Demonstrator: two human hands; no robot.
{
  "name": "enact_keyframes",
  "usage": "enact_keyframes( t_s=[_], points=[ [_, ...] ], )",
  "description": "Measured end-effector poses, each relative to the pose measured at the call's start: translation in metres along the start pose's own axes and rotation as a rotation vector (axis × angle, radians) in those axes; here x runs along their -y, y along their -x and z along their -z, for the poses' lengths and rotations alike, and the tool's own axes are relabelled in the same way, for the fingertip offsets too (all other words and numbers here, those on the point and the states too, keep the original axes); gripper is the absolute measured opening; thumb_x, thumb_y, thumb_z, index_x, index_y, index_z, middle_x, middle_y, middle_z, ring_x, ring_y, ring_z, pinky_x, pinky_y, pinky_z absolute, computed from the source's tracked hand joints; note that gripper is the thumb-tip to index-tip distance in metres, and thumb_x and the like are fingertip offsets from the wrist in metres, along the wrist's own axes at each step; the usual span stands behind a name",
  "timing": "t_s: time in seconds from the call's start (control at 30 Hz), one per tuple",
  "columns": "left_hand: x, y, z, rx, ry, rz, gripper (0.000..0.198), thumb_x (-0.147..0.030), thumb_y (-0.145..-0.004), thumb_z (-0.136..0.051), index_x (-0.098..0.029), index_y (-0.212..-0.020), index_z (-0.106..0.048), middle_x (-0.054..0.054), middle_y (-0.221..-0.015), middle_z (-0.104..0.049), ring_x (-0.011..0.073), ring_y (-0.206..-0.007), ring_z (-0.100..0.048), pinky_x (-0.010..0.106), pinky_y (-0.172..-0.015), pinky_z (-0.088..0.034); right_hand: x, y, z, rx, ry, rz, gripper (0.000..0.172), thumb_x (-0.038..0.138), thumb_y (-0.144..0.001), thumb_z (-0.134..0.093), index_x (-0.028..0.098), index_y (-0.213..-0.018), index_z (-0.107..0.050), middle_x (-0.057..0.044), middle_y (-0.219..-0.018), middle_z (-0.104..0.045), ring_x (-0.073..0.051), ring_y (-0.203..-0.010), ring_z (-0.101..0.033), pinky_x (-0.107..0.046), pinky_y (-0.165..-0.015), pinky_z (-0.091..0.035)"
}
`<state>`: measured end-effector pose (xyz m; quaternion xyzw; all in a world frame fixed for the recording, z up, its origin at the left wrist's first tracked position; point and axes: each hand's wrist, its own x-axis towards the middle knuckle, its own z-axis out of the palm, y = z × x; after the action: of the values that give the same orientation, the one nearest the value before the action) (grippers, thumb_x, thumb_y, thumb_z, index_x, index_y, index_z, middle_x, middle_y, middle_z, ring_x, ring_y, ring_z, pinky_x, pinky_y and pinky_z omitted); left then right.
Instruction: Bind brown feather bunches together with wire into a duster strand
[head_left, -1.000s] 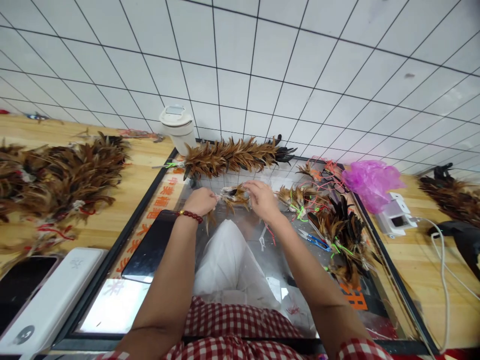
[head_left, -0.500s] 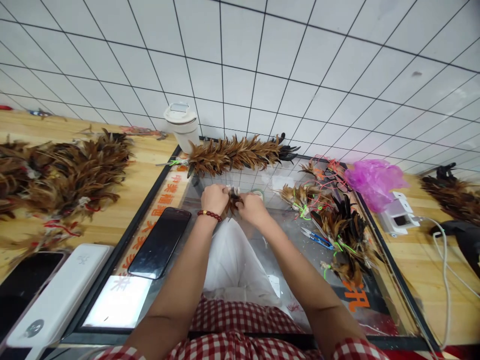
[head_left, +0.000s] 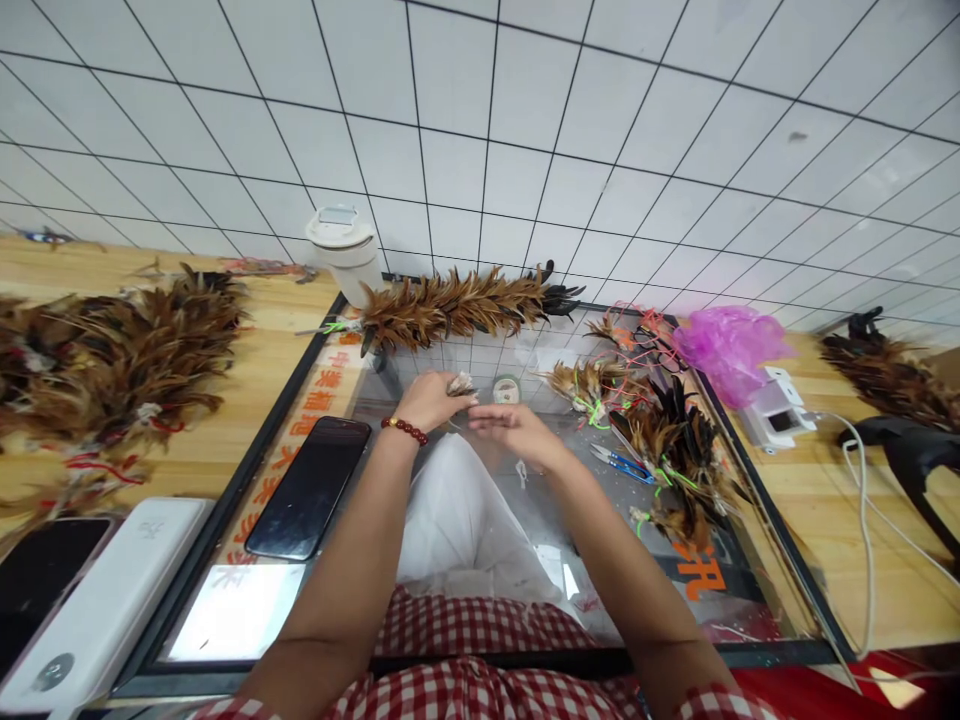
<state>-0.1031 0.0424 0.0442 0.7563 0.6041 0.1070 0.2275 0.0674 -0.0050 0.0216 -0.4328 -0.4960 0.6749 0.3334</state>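
Note:
My left hand is closed on a small feather bundle; its pale quill ends stick up past the thumb, and the rest is mostly hidden. Close to its right, my right hand has its fingers stretched out flat, with nothing visible in it. Both hands are over a glass-topped panel with a dark frame. Just beyond them sits a roll of tape. Behind that, a long brown feather strand lies across the panel's far edge.
To the right lie feather bunches tied with green string, blue-handled thread snips, a pink plastic bag and a white device. At left are a phone, a power bank and a feather pile. A white cup stands behind.
My right hand has come off the feather bundle and its fingers have straightened. My left hand keeps the bundle, quill ends now showing. The whole view has shifted slightly.

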Motion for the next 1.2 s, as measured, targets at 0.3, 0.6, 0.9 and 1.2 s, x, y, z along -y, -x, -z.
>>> enact_keyframes(
  t_s=[0.3, 0.6, 0.9, 1.2],
  points=[
    [0.007, -0.002, -0.005, 0.009, -0.119, -0.233, 0.037, -0.020, -0.069, -0.063, -0.023, -0.106, -0.068, 0.008, -0.106, -0.063, 0.0266, -0.108, -0.054, 0.035, -0.095, -0.040, 0.023, 0.041, 0.076, -0.151, 0.874, -0.019, 0.017, 0.017, -0.073, -0.056, 0.014, -0.083, -0.069, -0.003, -0.071, -0.066, -0.013, -0.065, -0.058, -0.023, -0.064, -0.042],
    [0.006, 0.006, 0.006, 0.199, -0.094, -0.254, 0.088, -0.029, -0.053, -0.078, -0.023, -0.135, -0.046, 0.010, -0.130, -0.053, 0.0320, -0.123, -0.044, 0.043, -0.101, -0.036, 0.030, 0.042, 0.070, 0.336, 0.868, -0.052, 0.024, 0.015, -0.072, -0.054, 0.016, -0.085, -0.074, -0.002, -0.079, -0.072, -0.013, -0.072, -0.062, -0.021, -0.067, -0.044],
    [-0.032, 0.013, 0.010, -0.303, 0.025, -0.358, 0.037, -0.020, -0.074, -0.060, -0.018, -0.111, -0.064, 0.010, -0.118, -0.059, 0.0254, -0.114, -0.050, 0.040, -0.099, -0.038, 0.047, 0.065, 0.134, -0.607, 1.197, -0.007, 0.019, 0.024, -0.076, -0.054, 0.018, -0.080, -0.072, -0.004, -0.073, -0.070, -0.016, -0.068, -0.060, -0.024, -0.063, -0.038],
    [-0.058, 0.025, 0.002, 0.030, -0.076, -0.340, 0.013, -0.020, -0.074, -0.056, -0.021, -0.075, -0.069, 0.004, -0.081, -0.068, 0.0186, -0.075, -0.061, 0.028, -0.065, -0.042, 0.051, 0.059, 0.055, 0.314, 1.076, 0.127, 0.025, 0.011, -0.070, -0.056, 0.020, -0.087, -0.073, -0.002, -0.084, -0.070, -0.012, -0.071, -0.060, -0.020, -0.063, -0.039]
  ],
)
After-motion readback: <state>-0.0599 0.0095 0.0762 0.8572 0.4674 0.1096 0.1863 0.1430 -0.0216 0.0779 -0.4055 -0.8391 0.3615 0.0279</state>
